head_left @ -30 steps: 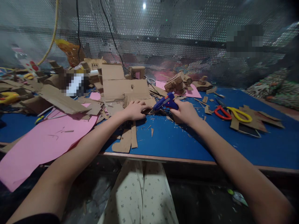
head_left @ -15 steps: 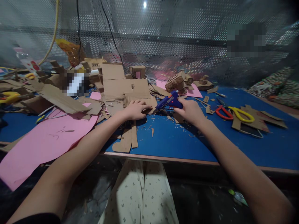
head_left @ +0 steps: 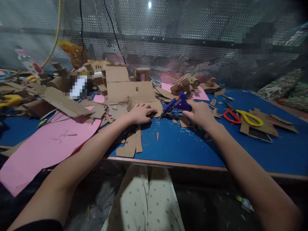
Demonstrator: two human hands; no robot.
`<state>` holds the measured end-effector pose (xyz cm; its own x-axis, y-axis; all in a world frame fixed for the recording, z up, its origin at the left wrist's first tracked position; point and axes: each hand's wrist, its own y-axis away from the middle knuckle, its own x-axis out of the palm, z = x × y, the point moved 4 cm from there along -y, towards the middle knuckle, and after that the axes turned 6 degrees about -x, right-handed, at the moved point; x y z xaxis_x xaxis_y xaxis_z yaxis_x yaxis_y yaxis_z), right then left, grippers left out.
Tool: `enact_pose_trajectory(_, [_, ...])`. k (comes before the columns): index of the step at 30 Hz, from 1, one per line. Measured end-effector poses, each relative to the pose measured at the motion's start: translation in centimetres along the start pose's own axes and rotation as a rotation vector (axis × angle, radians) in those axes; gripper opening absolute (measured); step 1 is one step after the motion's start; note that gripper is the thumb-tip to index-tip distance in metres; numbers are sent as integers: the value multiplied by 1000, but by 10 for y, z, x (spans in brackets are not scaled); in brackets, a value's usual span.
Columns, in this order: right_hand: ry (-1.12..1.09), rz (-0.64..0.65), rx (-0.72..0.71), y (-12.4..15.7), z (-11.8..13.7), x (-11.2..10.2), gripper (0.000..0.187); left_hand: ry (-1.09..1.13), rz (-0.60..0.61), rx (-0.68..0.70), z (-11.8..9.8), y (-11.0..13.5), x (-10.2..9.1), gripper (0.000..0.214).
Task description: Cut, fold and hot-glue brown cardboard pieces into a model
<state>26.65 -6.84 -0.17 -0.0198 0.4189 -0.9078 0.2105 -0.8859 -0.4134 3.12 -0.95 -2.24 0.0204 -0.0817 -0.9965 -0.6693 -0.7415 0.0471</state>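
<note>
My right hand (head_left: 199, 113) is wrapped round the handle of a blue hot glue gun (head_left: 176, 103) with a small red light on its side. The gun's nozzle points down and left, close to the right edge of a cardboard piece (head_left: 157, 107). Palm down, my left hand (head_left: 141, 113) lies on that cardboard with its fingers spread. Behind it is a larger cardboard panel (head_left: 131, 89) with a small hole. Cut cardboard strips (head_left: 130, 146) stick out toward the table's front edge below my left wrist.
Red-and-yellow-handled scissors (head_left: 250, 118) lie right, on cardboard scraps. Pink paper (head_left: 53, 141) hangs over the front edge at left. A cardboard model (head_left: 181, 84) stands behind the glue gun. Cardboard pieces (head_left: 64, 101) crowd the left side, before a perforated metal wall (head_left: 168, 38).
My right hand and the glue gun have shifted slightly to the right, the nozzle moving along the cardboard's edge. My left hand stays in place.
</note>
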Motion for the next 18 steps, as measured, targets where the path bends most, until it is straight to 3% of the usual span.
enact_pose_trajectory(5, [57,11,19,1,-1,-4,36,-9,2,0,0,0,1,59])
enact_pose_trajectory(18, [31,-116,49,2,-14,-15,29,-80,-10,6,-2,-4,1,59])
